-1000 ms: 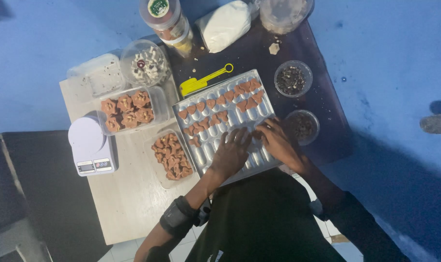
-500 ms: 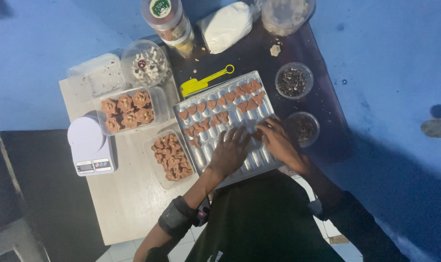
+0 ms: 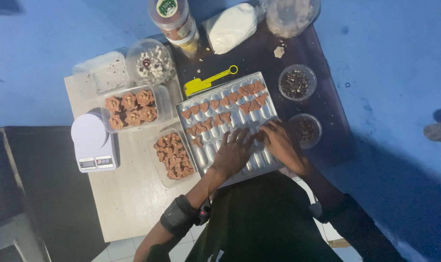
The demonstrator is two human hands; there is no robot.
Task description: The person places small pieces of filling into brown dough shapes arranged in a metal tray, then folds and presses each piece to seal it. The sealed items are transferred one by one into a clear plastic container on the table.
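Note:
A metal baking tray [image 3: 207,154] with rows of hollows lies in front of me, its far rows filled with brown heart-shaped cookies [image 3: 225,107]. My left hand [image 3: 234,151] rests flat on the tray's near middle, fingers spread. My right hand [image 3: 277,141] is beside it at the tray's right edge, fingers curled down onto the tray; what is under the fingertips is hidden. A clear box of flower-shaped cookies [image 3: 132,106] and a second tray of small brown cookies [image 3: 173,154] sit to the left.
A white kitchen scale [image 3: 92,141] stands at the left on the pale board [image 3: 128,204]. A yellow scoop [image 3: 208,81], two small bowls of dark bits [image 3: 297,82] [image 3: 305,130], a jar [image 3: 174,18], a white bag [image 3: 234,25] and clear tubs [image 3: 150,63] ring the tray.
Both hands have stayed on the near right part of the tray with only slight finger shifts. Nothing else has moved.

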